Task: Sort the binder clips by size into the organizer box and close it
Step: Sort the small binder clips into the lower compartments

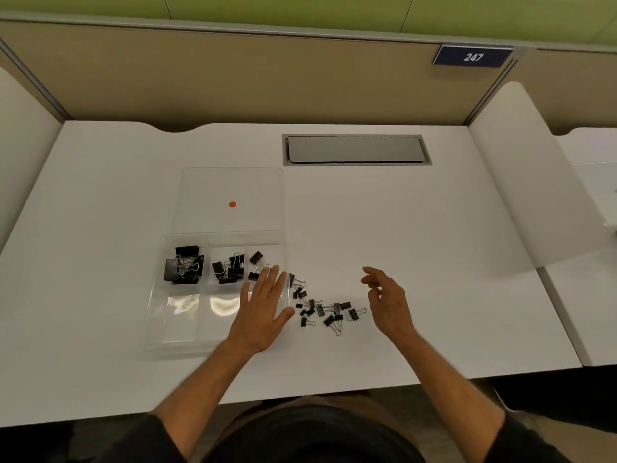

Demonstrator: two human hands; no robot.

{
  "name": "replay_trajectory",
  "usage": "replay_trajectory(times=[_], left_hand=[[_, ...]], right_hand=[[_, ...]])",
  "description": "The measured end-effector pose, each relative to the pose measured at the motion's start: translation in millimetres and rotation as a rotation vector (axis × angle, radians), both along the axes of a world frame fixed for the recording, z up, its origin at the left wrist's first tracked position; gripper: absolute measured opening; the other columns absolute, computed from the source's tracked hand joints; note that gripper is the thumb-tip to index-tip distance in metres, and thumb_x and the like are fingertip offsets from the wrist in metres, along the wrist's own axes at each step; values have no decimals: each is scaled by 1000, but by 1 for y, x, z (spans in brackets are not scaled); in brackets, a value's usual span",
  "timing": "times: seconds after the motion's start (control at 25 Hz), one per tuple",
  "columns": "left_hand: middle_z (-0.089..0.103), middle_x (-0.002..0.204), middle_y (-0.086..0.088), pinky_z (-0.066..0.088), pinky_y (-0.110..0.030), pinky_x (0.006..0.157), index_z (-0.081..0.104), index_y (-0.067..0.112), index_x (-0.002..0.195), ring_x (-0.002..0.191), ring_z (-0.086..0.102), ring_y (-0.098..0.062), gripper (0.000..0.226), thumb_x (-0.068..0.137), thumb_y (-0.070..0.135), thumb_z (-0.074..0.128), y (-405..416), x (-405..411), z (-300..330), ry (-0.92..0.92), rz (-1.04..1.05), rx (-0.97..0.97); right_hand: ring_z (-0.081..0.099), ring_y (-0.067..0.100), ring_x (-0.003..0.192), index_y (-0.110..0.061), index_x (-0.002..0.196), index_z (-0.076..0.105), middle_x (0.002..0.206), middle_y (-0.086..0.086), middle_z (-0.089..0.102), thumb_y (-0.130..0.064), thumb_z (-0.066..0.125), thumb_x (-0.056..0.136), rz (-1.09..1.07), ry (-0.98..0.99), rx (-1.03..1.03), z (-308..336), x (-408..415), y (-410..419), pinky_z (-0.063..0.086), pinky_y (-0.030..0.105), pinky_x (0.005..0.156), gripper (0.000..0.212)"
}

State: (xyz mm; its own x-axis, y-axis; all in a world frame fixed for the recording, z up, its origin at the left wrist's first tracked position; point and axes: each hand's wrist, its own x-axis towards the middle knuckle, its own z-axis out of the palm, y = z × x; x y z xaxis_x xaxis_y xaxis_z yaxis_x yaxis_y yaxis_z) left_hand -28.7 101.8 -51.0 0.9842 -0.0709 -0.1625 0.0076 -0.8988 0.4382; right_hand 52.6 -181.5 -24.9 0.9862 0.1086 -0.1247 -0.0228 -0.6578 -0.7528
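Sorting in progress: the clear plastic organizer box (173,315) holds larger clips; small black binder clips (325,310) lie just right of it. Left hand (262,310) flat, right hand (387,300) loosely curled, both empty. Next: pinch a small clip.

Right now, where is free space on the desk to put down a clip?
Bare desk lies right of the open lid and in front of the grey hatch. Crowded: the loose clips between left hand and right hand, beside the organizer box.
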Motion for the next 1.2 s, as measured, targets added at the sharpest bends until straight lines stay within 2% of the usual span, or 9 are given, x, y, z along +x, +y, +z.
replay_trajectory(times=[0.16,0.32,0.44,0.52,0.64,0.76,0.88,1.0,1.2], left_hand=[[-8,163,8,-6,-50,119,2,28,156,147,-18,-8,73,96,60,27,-13,-3,9,2,52,19],[24,160,0,-4,-57,117,25,21,153,151,0,-16,70,91,42,49,-21,13,23,-54,67,99],[50,144,-5,-13,-64,109,54,16,135,147,22,-27,50,88,30,63,-32,40,34,-49,-116,417],[54,137,-7,-21,-66,105,61,14,122,147,21,-30,37,87,24,62,-42,62,38,36,-211,586],[59,128,-8,-22,-69,102,66,16,113,146,20,-34,30,84,21,65,-55,86,37,208,-262,768],[59,129,-9,-25,-69,100,63,17,116,143,24,-37,38,79,22,71,-67,96,31,324,-244,861],[59,127,-9,-20,-68,103,59,16,122,142,27,-38,44,81,24,70,-70,98,22,329,-223,883],[60,123,-9,-16,-68,107,58,16,120,139,31,-38,43,80,26,72,-73,102,22,319,-232,894],[63,95,-2,-15,-66,107,59,16,108,114,51,-29,31,80,20,69,-70,101,20,263,-231,853]], right_hand=[[59,11,103,-31,123,59,103,-14,66,-2,49,93,63,22,19,1,4,-15,50,43,92,43],[58,7,102,-33,124,57,102,-17,65,-10,50,93,156,50,22,-5,10,-16,49,42,92,39],[57,6,104,-35,126,54,104,-19,63,-13,52,94,181,89,34,-11,2,-22,50,41,92,39],[57,5,105,-37,127,53,106,-19,63,-15,52,94,180,107,36,-12,0,-28,50,41,93,40],[57,5,105,-35,128,53,106,-19,63,-15,53,95,140,132,31,-18,-8,-44,50,42,93,39],[57,5,105,-36,128,53,106,-19,63,-16,54,96,126,161,21,-15,-13,-58,51,40,93,38],[57,4,105,-38,128,53,107,-20,63,-16,54,96,90,183,17,-16,-20,-66,51,38,93,39],[57,4,105,-38,128,53,106,-21,63,-17,53,96,81,188,20,-15,-20,-67,51,38,93,38],[58,3,103,-34,126,56,105,-20,63,-15,54,95,90,177,27,-12,-15,-57,52,35,91,36]])
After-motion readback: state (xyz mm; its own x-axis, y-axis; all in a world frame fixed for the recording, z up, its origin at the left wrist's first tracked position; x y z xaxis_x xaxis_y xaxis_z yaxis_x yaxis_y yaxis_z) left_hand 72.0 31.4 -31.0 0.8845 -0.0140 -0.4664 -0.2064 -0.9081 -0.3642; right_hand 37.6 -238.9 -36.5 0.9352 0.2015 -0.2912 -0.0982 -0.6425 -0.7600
